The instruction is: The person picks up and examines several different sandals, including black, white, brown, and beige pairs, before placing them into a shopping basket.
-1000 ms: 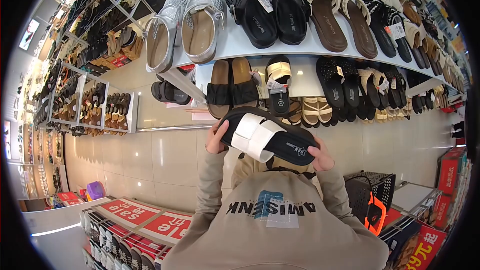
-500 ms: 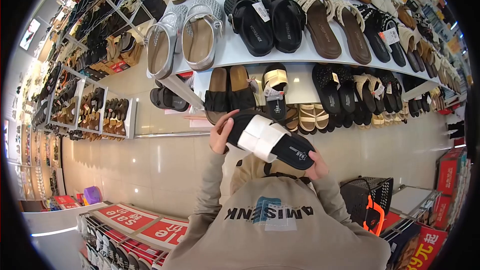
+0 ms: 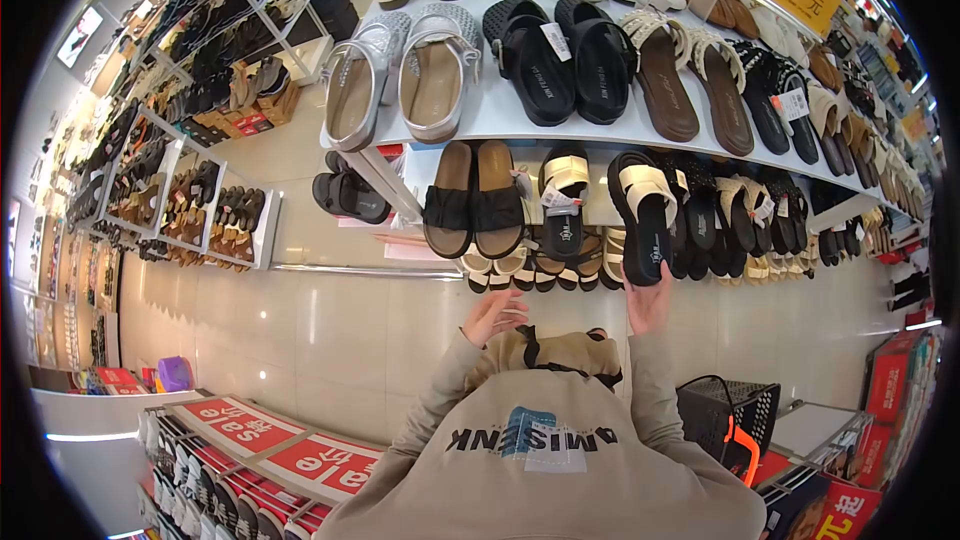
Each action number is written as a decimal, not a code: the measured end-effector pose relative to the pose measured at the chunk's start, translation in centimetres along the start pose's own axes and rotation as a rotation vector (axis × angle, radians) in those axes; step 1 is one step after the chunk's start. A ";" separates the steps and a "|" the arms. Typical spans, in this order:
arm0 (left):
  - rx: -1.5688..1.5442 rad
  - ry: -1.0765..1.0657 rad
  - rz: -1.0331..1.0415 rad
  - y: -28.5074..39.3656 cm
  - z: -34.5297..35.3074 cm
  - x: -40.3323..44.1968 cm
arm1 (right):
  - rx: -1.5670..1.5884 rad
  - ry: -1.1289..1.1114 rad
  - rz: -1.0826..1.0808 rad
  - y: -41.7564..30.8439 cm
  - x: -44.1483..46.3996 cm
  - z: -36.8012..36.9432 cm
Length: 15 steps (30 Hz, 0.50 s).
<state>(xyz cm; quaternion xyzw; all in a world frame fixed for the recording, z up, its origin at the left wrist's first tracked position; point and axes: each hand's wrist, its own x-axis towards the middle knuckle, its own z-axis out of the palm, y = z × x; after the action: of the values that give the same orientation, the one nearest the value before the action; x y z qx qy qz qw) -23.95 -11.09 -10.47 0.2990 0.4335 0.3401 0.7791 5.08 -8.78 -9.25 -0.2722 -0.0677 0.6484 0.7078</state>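
Note:
My right hand grips the heel of a black slide sandal with a broad cream strap. The sandal's toe points away from me, at the lower shelf's front. Left of it on that shelf stands a similar slide sandal, with a paper tag. A pair of brown-soled slides with black straps is farther left. My left hand hovers in front of the shelf, below these sandals, holding nothing, its fingers apart and pointing right.
The upper white shelf overhangs the lower one and carries silver shoes and black slides. More sandals line a level underneath. Behind me are a red sale sign and a black basket with an orange handle.
The slide sandal, earlier held crosswise in both hands, has moved forward to the lower shelf in my right hand. My left hand has let go and dropped back.

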 end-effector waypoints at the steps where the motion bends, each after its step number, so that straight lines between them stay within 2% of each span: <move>1: 0.003 0.024 -0.012 -0.3 0.0 -0.2 | -0.042 0.004 0.009 0.2 0.6 0.0; 7: -0.145 0.107 0.039 -0.6 -0.3 -0.9 | 0.219 0.025 0.118 4.1 4.7 -2.8; 9: -0.199 0.134 0.069 -0.6 -0.7 -0.8 | 0.268 0.195 0.157 5.3 4.9 -2.4; 13: -0.340 0.160 0.117 -1.6 -1.5 0.0 | 0.187 0.283 0.197 6.0 3.4 -2.0; 15: -0.374 0.146 0.139 -2.0 -1.6 0.4 | 0.151 0.260 0.166 5.9 3.3 -2.1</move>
<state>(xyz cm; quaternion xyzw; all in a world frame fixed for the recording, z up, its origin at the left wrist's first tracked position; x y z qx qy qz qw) -24.69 -11.64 -12.90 0.1530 0.3965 0.4884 0.7621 1.32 -6.21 -14.62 -0.3044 0.0960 0.6671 0.6731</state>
